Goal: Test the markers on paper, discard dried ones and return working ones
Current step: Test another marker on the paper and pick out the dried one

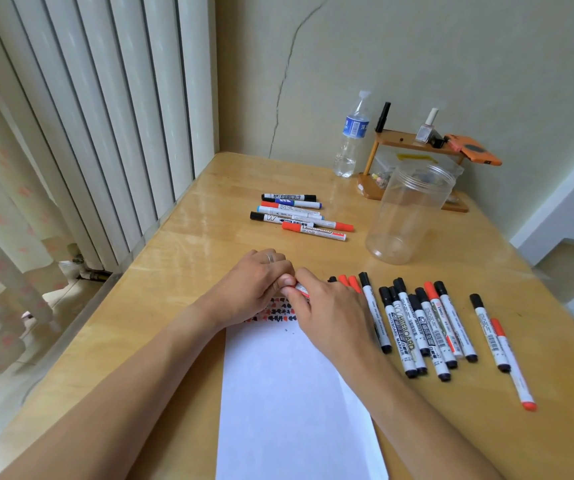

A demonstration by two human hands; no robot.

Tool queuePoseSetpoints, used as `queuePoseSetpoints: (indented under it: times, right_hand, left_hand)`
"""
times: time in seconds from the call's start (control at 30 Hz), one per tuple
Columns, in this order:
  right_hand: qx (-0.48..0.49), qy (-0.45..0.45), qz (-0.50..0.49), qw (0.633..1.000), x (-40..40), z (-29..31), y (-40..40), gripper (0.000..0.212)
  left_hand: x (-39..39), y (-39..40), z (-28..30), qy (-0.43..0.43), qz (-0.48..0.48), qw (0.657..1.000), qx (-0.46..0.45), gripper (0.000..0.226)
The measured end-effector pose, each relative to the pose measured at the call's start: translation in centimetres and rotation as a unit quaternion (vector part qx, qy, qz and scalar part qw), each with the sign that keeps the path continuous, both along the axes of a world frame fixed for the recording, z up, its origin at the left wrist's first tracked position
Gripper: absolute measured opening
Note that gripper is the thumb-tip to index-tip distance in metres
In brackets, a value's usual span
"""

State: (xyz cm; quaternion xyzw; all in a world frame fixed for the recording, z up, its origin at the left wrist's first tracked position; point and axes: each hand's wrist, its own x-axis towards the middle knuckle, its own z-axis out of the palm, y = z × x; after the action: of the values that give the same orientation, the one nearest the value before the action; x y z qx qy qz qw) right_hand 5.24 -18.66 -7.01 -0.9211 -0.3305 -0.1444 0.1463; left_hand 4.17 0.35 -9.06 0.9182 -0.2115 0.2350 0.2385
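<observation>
Both hands meet over the far end of the white paper (292, 393), which carries rows of red and black test marks: the left hand (254, 285) and right hand (327, 313) each grip one red marker (300, 289) between curled fingers — possibly at its cap, though it is mostly hidden. To the right lies a row of capped markers (420, 327); a smaller group of markers (299, 216) lies farther off, left of a clear plastic jar (407, 213) on the wooden table (181, 244)
</observation>
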Motion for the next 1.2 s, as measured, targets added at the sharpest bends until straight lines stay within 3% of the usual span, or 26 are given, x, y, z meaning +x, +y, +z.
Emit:
queuePoseSetpoints:
  times: [0.13, 0.23, 0.33, 0.47, 0.53, 0.63, 0.77, 0.87, 0.93, 1.03, 1.2]
  right_hand:
    - [0.014, -0.009, -0.014, 1.000, 0.0, -0.1, -0.2, 0.037]
    - [-0.009, 0.007, -0.039, 0.999, 0.0, 0.7, -0.5, 0.050]
    - [-0.023, 0.019, -0.066, 0.997, 0.1, 1.4, -1.1, 0.052]
    - [0.186, 0.085, -0.027, 0.979, 1.0, 0.4, -2.0, 0.027]
    - [0.288, 0.119, 0.008, 0.950, 1.0, 0.6, -2.2, 0.012]
    - [0.430, 0.277, 0.071, 0.856, 0.1, 1.7, -1.6, 0.038]
    - [0.483, 0.384, 0.060, 0.785, -0.4, 1.5, -1.0, 0.013]
    - [0.511, 0.482, 0.064, 0.708, -0.3, 1.0, -1.0, 0.030]
    - [0.489, 0.477, 0.075, 0.726, -0.4, 0.9, -0.9, 0.034]
    - [0.472, 0.446, 0.071, 0.757, -0.5, -0.2, -0.4, 0.024]
    - [0.480, 0.445, 0.111, 0.748, -0.9, -0.8, 0.3, 0.021]
  left_hand:
    - [-0.1, 0.0, 0.1, -0.008, 0.006, 1.000, 0.007, 0.050]
    - [-0.1, -0.2, 0.2, -0.022, 0.015, 0.999, 0.025, 0.037]
    - [0.2, 0.7, -0.1, -0.016, 0.036, 0.999, -0.017, 0.032]
    - [0.6, 3.0, -0.9, 0.048, 0.110, 0.992, -0.032, 0.031]
    - [0.6, 3.2, -1.2, 0.074, 0.124, 0.989, -0.037, 0.026]
    - [0.7, 2.9, -1.5, 0.085, 0.113, 0.990, -0.023, 0.017]
    - [1.0, 2.9, -1.9, 0.099, 0.124, 0.987, 0.003, 0.030]
    - [0.9, 2.8, -2.0, 0.122, 0.131, 0.984, 0.009, 0.049]
    - [0.8, 2.8, -2.0, 0.127, 0.128, 0.984, 0.010, 0.060]
    - [0.7, 2.9, -1.9, 0.136, 0.122, 0.983, 0.012, 0.074]
    - [0.8, 3.3, -1.8, 0.149, 0.109, 0.983, -0.002, 0.077]
